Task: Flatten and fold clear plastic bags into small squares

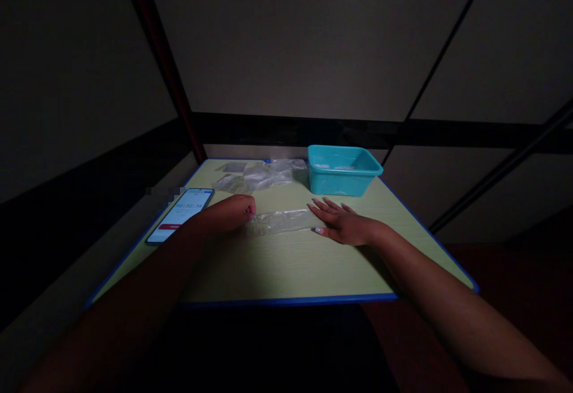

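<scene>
A clear plastic bag [284, 221] lies stretched lengthwise across the middle of the table. My left hand [239, 211] is closed at the bag's left end, its fingers curled in and seeming to grip the plastic. At the other end, my right hand [338, 220] lies palm down with the fingers spread, the fingertips touching the bag's right edge. Behind the bag, several more crumpled clear plastic bags [264, 175] lie loosely together.
A turquoise plastic basket [344, 184] stands at the back right, with something pale inside. On the left lies a phone [192, 202] with a lit screen, partly behind my left forearm. The pale table [286, 274] has a blue edge; a panelled wall rises behind it.
</scene>
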`<state>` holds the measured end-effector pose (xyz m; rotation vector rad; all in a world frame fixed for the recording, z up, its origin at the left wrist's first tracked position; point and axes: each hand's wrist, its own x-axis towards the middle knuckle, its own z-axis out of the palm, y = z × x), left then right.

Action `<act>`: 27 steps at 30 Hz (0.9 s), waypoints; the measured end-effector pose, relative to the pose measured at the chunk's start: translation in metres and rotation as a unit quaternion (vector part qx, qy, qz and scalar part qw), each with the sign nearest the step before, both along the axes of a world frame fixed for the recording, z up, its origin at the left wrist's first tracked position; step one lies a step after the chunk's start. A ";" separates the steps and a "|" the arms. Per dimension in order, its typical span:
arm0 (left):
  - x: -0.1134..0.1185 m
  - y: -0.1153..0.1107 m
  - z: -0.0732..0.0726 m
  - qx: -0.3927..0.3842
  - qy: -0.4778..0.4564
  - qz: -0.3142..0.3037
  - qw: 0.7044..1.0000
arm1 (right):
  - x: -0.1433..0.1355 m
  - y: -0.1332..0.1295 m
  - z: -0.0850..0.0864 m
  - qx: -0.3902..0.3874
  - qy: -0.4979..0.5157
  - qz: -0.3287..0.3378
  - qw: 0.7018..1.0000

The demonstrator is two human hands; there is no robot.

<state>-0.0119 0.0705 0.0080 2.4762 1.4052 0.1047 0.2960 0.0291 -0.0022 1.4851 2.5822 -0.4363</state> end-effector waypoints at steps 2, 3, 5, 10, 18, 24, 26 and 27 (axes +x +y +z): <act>0.001 -0.002 0.002 -0.019 -0.019 0.013 1.000 | -0.001 0.000 0.001 -0.001 -0.003 -0.002 1.000; 0.001 -0.002 0.003 -0.028 -0.030 0.018 0.999 | -0.001 0.000 0.001 -0.002 -0.005 -0.003 1.000; 0.001 -0.003 0.005 -0.044 -0.049 0.026 0.998 | -0.001 -0.001 0.002 -0.004 -0.011 -0.004 1.000; 0.002 -0.001 0.006 -0.090 -0.099 0.065 0.989 | -0.001 -0.001 0.002 -0.004 -0.014 -0.001 1.000; 0.004 0.000 0.006 -0.168 -0.135 0.085 0.973 | -0.001 0.000 0.001 -0.005 -0.002 -0.004 1.000; 0.000 0.005 0.002 -0.232 -0.139 0.085 0.959 | -0.001 -0.001 0.002 -0.001 -0.004 0.000 1.000; -0.003 0.007 0.001 -0.230 -0.136 0.086 0.960 | -0.001 -0.001 0.001 -0.001 0.000 -0.001 1.000; -0.004 0.009 0.000 -0.227 -0.137 0.087 0.960 | -0.001 -0.001 0.001 -0.002 0.001 -0.002 1.000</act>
